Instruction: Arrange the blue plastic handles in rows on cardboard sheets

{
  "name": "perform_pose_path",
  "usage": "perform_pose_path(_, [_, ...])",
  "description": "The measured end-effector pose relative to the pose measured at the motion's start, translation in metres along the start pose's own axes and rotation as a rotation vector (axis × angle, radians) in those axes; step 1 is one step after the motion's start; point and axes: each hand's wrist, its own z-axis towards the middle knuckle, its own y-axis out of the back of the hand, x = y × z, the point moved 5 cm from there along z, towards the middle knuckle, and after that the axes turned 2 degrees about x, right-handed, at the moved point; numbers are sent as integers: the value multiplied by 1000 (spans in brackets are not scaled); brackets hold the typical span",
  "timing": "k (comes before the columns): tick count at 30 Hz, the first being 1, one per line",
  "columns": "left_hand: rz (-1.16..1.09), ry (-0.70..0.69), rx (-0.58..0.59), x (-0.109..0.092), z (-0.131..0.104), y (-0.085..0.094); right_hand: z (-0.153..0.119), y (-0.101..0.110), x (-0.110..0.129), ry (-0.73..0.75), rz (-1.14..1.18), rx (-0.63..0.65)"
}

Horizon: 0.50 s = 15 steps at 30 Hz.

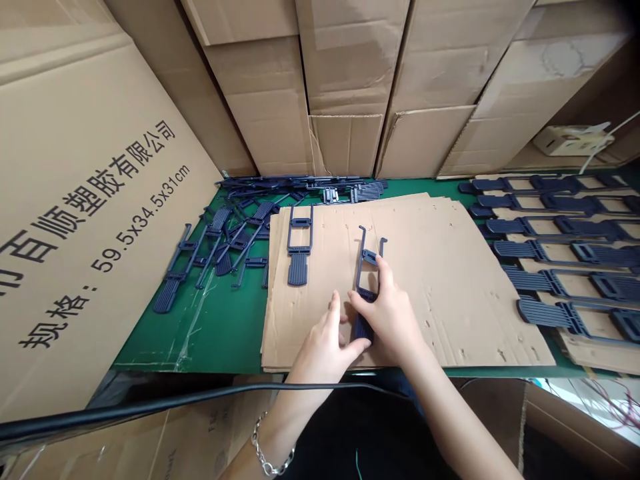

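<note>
Head view: dark plastic brackets point(219, 220) lie heaped toward the back left of a green surface point(145, 350). A lone bracket point(298, 268) rests near the left edge of a cardboard sheet point(450, 287). By the front edge, a left hand point(320, 340) holds its grip parted, thumb beside the foot of a handled bracket point(367, 293). A right hand point(393, 313) spans that frame; whether its grip is pinched tight cannot be told. Keeping the piece flat, with even pressure on both thin rails, would seem wise. Bare cardboard gives room rightward, before bracket rows point(600, 254) at the right end.
</note>
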Motion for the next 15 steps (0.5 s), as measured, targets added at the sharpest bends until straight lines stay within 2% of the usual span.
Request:
perform_pose_path(3, [-255,40,137,-1,2,-8,-6,-5,1,12,105,-16])
perform_pose_path(5, [-389,82,180,-1,1,-7,-10,-10,2,18,146,-10])
perform_pose_path(11, [-459,205,99,22,-26,10,-30,-37,23,212,295,62])
perform_pose_path(15, [-493,259,12,45,-52,22,-45,-60,43,276,315,224])
